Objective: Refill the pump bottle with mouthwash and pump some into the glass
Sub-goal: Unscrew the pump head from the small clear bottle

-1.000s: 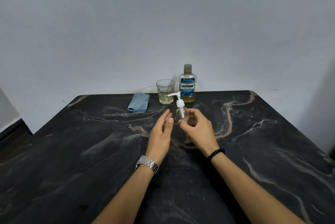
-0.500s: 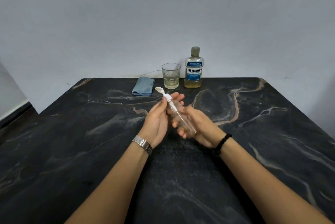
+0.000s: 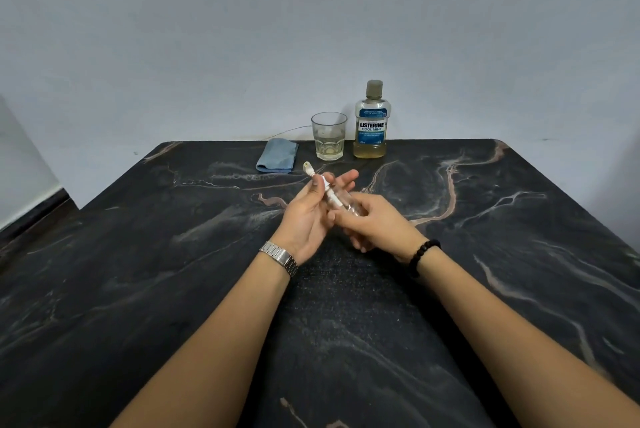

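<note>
1. Two bare hands meeting above the table's middle. Right hand (image 3: 372,225) wrapped around the clear body of the pump bottle (image 3: 341,204), holding it clear of the table (image 3: 138,289) and tilted, head pointing up and away to the left. Probably braced this way so the body cannot spin.
2. Left hand (image 3: 308,216) palm-up beside it, thumb and fingers pinching the white pump collar (image 3: 325,185), remaining fingers spread loose beyond. Looks like the grip for unscrewing the head, the first step toward refilling. Nozzle tip (image 3: 306,166) sticking out past the fingers.
3. Bottle body apparently empty, though partly hidden by the right hand; collar seemingly still seated on the neck, so no opening yet for pouring.
4. Metal watch (image 3: 280,257) on the left wrist, dark bead bracelet (image 3: 423,254) on the right; neither near the work.
5. Farther back, near the far edge: folded blue cloth (image 3: 277,159), likely kept for spills.
6. Just right of the cloth, the glass (image 3: 329,135), upright, with a little pale liquid at the bottom, waiting for the pumped dose.
7. Close beside the glass, the mouthwash bottle (image 3: 370,122), upright, cap on, yellowish liquid low inside. Both well apart from the hands, out of elbow range yet reachable.
</note>
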